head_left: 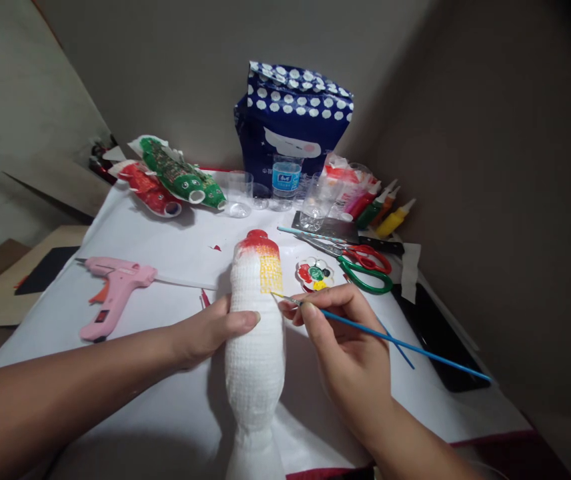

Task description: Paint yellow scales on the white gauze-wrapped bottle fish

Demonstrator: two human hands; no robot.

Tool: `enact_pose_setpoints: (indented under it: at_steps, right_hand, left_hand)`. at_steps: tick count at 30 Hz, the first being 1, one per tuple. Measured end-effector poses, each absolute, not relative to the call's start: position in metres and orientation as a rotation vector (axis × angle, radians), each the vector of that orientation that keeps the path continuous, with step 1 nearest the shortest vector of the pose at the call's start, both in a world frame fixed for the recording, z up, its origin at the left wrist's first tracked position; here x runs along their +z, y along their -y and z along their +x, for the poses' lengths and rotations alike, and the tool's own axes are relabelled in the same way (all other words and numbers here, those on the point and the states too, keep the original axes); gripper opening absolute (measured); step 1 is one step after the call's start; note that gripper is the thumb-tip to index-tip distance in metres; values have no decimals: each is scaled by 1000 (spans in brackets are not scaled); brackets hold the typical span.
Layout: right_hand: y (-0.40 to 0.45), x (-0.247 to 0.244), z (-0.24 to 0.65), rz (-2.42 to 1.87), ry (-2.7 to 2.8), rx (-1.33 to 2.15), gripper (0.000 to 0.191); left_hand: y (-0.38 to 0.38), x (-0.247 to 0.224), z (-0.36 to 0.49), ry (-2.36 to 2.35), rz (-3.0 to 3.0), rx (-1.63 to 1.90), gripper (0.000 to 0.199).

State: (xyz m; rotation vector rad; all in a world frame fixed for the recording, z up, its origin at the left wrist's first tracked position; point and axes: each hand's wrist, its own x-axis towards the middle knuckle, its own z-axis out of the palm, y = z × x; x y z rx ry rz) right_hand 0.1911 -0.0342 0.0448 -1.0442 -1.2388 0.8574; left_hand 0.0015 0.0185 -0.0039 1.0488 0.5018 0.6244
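My left hand (215,331) is wrapped round a white fabric-covered bottle (254,363), its thumb on the near face. Red paint covers the bottle's neck, and a yellow painted patch runs down from it on the right. A blue-handled paintbrush (385,338) is pinched in my right hand (348,350), its tip touching the lower edge of the yellow patch. Behind that hand lies a flower-shaped paint palette (303,272) with red, green, yellow, black and white paint. Partly hidden by the right hand, a second blue stick (403,353) rests on the table.
A pink glue gun (118,280) lies at left. Red and green fish crafts (170,173) sit at the back left. Clear cups (239,197), a dark blue bag (290,127) and paint bottles (390,220) stand behind. Scissors (365,273) and a black phone-like slab (440,340) lie at right.
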Motion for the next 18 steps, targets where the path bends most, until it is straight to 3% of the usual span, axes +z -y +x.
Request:
enact_pose_setpoints:
  at_steps: [12,18]
  right_hand:
    - [34,40,194,-1034,1249,897,9]
    - [23,49,215,-1057,1173,698,8]
  left_hand:
    - [-20,-3,4,-478,1048,638,56]
    - [-19,-4,1,-580,977,616,63]
